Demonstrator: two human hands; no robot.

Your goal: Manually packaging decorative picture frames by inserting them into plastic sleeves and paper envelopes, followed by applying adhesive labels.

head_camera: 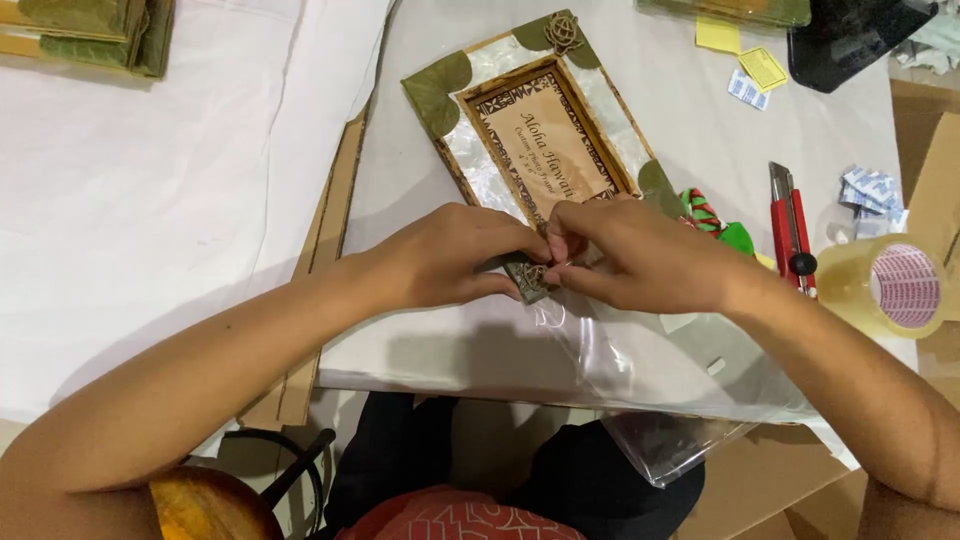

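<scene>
1. Small dark carved piece [527, 278] pinched between both hands, just below the near end of one picture frame [535, 125] on the white table [150, 200].
2. Left hand [450, 255] curled shut, fingertips holding the piece from its left side.
3. Right hand [640, 255] curled shut too, fingertips touching the piece from the right.
4. Most of the piece hidden by fingers; shape hard to make out.
5. Clear plastic bag [620, 370] under the hands, hanging over the table edge.
6. Near end of the frame covered by the hands.
7. One red cutter knife [790, 230] and one tape roll [895, 290] to the right, roll cut off by the edge.
</scene>
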